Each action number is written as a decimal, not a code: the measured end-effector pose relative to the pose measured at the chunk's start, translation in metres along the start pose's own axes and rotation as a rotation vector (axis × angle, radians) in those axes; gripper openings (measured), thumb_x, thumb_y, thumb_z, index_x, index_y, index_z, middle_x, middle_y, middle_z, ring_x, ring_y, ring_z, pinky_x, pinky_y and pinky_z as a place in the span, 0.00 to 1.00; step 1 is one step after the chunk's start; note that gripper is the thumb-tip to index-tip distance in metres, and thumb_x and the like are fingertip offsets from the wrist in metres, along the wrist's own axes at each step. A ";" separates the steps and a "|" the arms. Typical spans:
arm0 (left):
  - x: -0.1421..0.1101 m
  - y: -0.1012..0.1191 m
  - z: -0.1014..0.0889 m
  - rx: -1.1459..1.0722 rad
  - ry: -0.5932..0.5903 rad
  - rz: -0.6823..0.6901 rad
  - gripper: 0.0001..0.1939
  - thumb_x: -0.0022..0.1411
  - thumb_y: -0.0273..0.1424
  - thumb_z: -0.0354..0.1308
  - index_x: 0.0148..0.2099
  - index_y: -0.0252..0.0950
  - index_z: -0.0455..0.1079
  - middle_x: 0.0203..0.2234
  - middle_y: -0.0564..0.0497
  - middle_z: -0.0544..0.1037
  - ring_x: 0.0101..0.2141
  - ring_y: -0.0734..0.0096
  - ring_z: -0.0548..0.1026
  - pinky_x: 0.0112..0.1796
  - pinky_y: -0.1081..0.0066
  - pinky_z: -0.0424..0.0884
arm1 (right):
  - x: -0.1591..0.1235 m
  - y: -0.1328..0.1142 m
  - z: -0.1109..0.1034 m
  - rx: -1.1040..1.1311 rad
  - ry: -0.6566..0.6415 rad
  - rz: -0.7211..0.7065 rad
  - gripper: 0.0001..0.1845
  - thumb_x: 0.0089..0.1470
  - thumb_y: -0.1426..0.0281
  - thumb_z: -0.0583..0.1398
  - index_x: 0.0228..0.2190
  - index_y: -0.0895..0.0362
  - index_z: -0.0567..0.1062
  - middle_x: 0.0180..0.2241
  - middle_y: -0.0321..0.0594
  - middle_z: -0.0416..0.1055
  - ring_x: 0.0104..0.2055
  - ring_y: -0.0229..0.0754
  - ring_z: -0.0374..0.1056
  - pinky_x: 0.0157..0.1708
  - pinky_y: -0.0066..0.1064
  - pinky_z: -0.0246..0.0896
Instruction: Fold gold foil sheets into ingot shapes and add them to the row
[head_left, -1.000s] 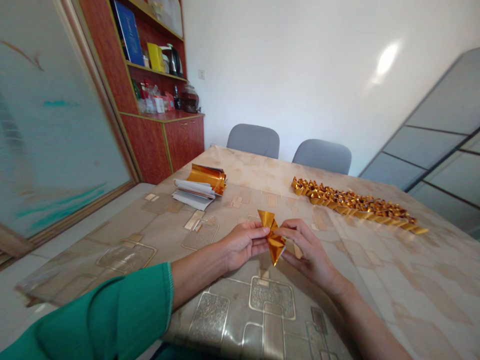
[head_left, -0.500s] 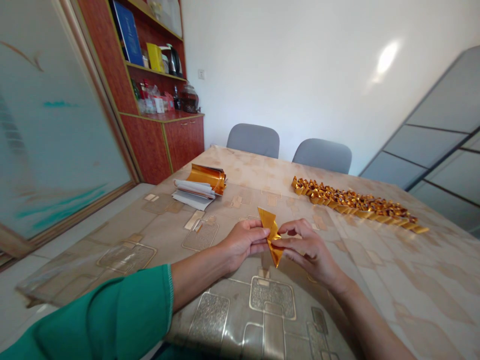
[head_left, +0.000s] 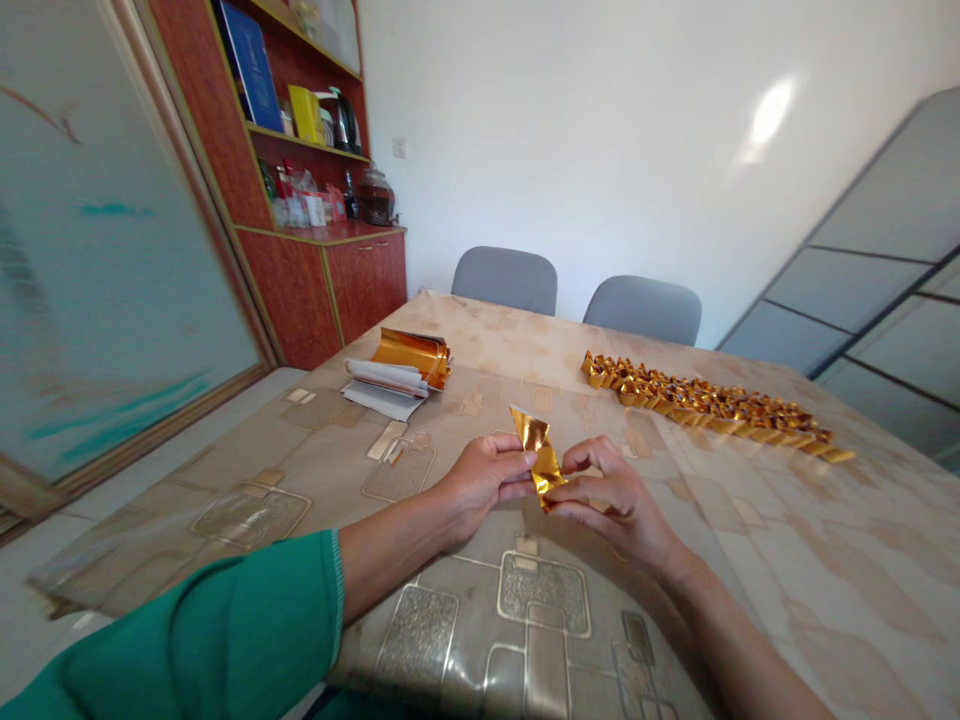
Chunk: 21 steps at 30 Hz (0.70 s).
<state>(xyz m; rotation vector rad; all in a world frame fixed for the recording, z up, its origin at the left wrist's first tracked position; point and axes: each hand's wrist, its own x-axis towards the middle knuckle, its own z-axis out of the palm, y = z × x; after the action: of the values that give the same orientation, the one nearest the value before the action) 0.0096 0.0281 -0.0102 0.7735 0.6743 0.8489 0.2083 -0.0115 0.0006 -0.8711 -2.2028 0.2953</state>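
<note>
A piece of shiny gold foil paper (head_left: 538,450), partly folded, is held between my two hands above the table. My left hand (head_left: 484,480) pinches its left side, thumb on top and fingers beneath. At its lower right edge, my right hand (head_left: 611,495) grips the foil between thumb and fingers. The upper end of the paper comes to a point. Over to the right lies a long cluster of folded gold foil pieces (head_left: 712,405), set closely in rows. Beyond my left hand rests a stack of gold foil sheets (head_left: 409,360) with white-backed paper (head_left: 386,385).
A patterned, glossy cover (head_left: 480,610) lies over the table. Two grey chairs (head_left: 504,278) stand at the far side against the white wall. A red-brown cabinet (head_left: 322,290) with shelves is at the back left, beside a frosted glass door (head_left: 112,260).
The foil's lower point has been folded up, so the piece looks shorter and flatter. My right fingers have moved slightly down and left along its lower edge.
</note>
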 end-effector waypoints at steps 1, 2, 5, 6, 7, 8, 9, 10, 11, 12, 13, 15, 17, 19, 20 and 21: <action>-0.001 -0.001 0.001 0.015 -0.011 0.018 0.05 0.57 0.23 0.65 0.38 0.28 0.76 0.33 0.44 0.81 0.32 0.69 0.79 0.41 0.67 0.75 | 0.000 -0.001 0.001 0.046 0.020 0.044 0.05 0.60 0.63 0.62 0.35 0.47 0.80 0.35 0.38 0.69 0.39 0.43 0.66 0.38 0.37 0.63; -0.002 -0.001 0.001 0.027 -0.021 0.037 0.05 0.56 0.23 0.65 0.37 0.28 0.76 0.32 0.45 0.81 0.32 0.70 0.79 0.41 0.67 0.75 | 0.000 -0.002 0.003 0.093 0.045 0.093 0.06 0.61 0.63 0.62 0.34 0.49 0.79 0.34 0.38 0.68 0.38 0.43 0.66 0.38 0.36 0.63; -0.004 -0.003 0.004 0.046 -0.033 0.075 0.05 0.56 0.25 0.66 0.37 0.30 0.76 0.32 0.47 0.81 0.32 0.72 0.78 0.41 0.68 0.74 | 0.002 -0.006 0.011 0.194 0.130 0.208 0.09 0.62 0.64 0.60 0.30 0.53 0.75 0.31 0.36 0.67 0.34 0.41 0.66 0.35 0.33 0.61; -0.005 -0.003 0.004 0.053 -0.032 0.083 0.06 0.56 0.26 0.66 0.37 0.30 0.76 0.32 0.47 0.81 0.32 0.72 0.78 0.40 0.69 0.74 | 0.002 -0.007 0.013 0.202 0.154 0.229 0.10 0.61 0.64 0.60 0.28 0.53 0.73 0.30 0.36 0.67 0.33 0.41 0.65 0.34 0.33 0.60; -0.005 -0.004 0.005 0.059 -0.031 0.093 0.06 0.56 0.26 0.66 0.37 0.30 0.76 0.32 0.47 0.81 0.32 0.72 0.78 0.40 0.70 0.74 | 0.003 -0.007 0.015 0.202 0.174 0.241 0.11 0.61 0.64 0.60 0.27 0.53 0.72 0.28 0.35 0.67 0.32 0.40 0.64 0.33 0.32 0.59; -0.005 -0.004 0.005 0.059 -0.029 0.102 0.06 0.56 0.26 0.66 0.37 0.30 0.76 0.32 0.47 0.81 0.33 0.71 0.78 0.40 0.70 0.74 | 0.003 -0.008 0.016 0.198 0.191 0.244 0.12 0.61 0.64 0.60 0.27 0.53 0.72 0.28 0.35 0.66 0.31 0.40 0.64 0.32 0.32 0.59; -0.005 -0.004 0.005 0.051 -0.025 0.110 0.06 0.56 0.27 0.66 0.37 0.30 0.76 0.31 0.47 0.81 0.32 0.71 0.78 0.39 0.70 0.74 | 0.003 -0.009 0.017 0.189 0.198 0.234 0.11 0.62 0.63 0.60 0.28 0.53 0.73 0.28 0.36 0.67 0.32 0.41 0.64 0.32 0.32 0.59; -0.004 -0.003 0.005 0.038 -0.022 0.113 0.06 0.56 0.27 0.67 0.37 0.30 0.76 0.31 0.47 0.81 0.32 0.71 0.78 0.39 0.70 0.74 | 0.003 -0.009 0.017 0.173 0.192 0.211 0.10 0.62 0.62 0.60 0.31 0.53 0.75 0.29 0.37 0.68 0.33 0.42 0.65 0.33 0.33 0.59; -0.004 -0.003 0.004 0.019 -0.016 0.111 0.06 0.55 0.26 0.67 0.36 0.30 0.76 0.31 0.47 0.80 0.32 0.72 0.78 0.39 0.70 0.74 | 0.003 -0.010 0.016 0.149 0.183 0.178 0.09 0.62 0.62 0.60 0.34 0.52 0.77 0.31 0.38 0.68 0.35 0.43 0.66 0.34 0.34 0.60; -0.004 -0.002 0.004 -0.004 -0.004 0.104 0.06 0.55 0.26 0.67 0.36 0.30 0.76 0.30 0.48 0.80 0.31 0.72 0.78 0.39 0.69 0.74 | 0.003 -0.010 0.014 0.117 0.169 0.140 0.09 0.62 0.61 0.59 0.38 0.51 0.78 0.32 0.39 0.69 0.37 0.44 0.66 0.36 0.35 0.60; -0.003 -0.001 0.003 -0.026 0.011 0.090 0.05 0.54 0.25 0.67 0.36 0.30 0.76 0.30 0.48 0.80 0.31 0.72 0.78 0.39 0.69 0.74 | 0.003 -0.009 0.013 0.080 0.156 0.105 0.09 0.62 0.61 0.59 0.40 0.50 0.78 0.34 0.40 0.69 0.38 0.45 0.65 0.37 0.36 0.61; -0.003 0.001 0.002 -0.047 0.032 0.052 0.05 0.54 0.23 0.67 0.36 0.30 0.76 0.30 0.47 0.80 0.31 0.71 0.78 0.39 0.69 0.75 | 0.002 -0.008 0.009 0.016 0.132 0.058 0.09 0.62 0.61 0.59 0.40 0.48 0.79 0.34 0.40 0.69 0.40 0.46 0.65 0.39 0.38 0.60; -0.003 0.001 0.002 -0.031 0.024 0.026 0.06 0.54 0.23 0.67 0.36 0.29 0.76 0.31 0.46 0.80 0.31 0.70 0.78 0.40 0.68 0.75 | 0.002 -0.007 0.008 0.007 0.111 0.063 0.09 0.62 0.61 0.59 0.36 0.49 0.80 0.34 0.40 0.69 0.40 0.46 0.64 0.41 0.40 0.60; -0.004 0.000 0.003 0.008 -0.002 0.044 0.07 0.54 0.25 0.68 0.36 0.29 0.76 0.31 0.45 0.81 0.32 0.70 0.78 0.40 0.67 0.75 | 0.003 -0.007 0.011 0.078 0.111 0.133 0.10 0.62 0.62 0.60 0.32 0.51 0.78 0.34 0.40 0.69 0.40 0.45 0.65 0.41 0.39 0.60; -0.004 -0.001 0.004 0.025 -0.011 0.071 0.08 0.53 0.27 0.68 0.36 0.29 0.76 0.31 0.45 0.81 0.32 0.70 0.78 0.41 0.67 0.74 | 0.003 -0.007 0.014 0.138 0.119 0.183 0.10 0.62 0.62 0.59 0.31 0.52 0.77 0.34 0.40 0.69 0.40 0.45 0.66 0.41 0.38 0.61; -0.005 -0.002 0.005 0.038 -0.016 0.102 0.08 0.53 0.28 0.69 0.36 0.30 0.76 0.31 0.46 0.81 0.32 0.70 0.78 0.41 0.67 0.74 | 0.003 -0.008 0.017 0.202 0.137 0.238 0.11 0.62 0.62 0.59 0.30 0.53 0.76 0.34 0.39 0.69 0.38 0.44 0.66 0.39 0.37 0.61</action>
<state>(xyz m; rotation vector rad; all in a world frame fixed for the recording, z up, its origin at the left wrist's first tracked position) 0.0117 0.0211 -0.0085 0.8537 0.6426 0.9244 0.1904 -0.0141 -0.0062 -1.0093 -1.9077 0.5458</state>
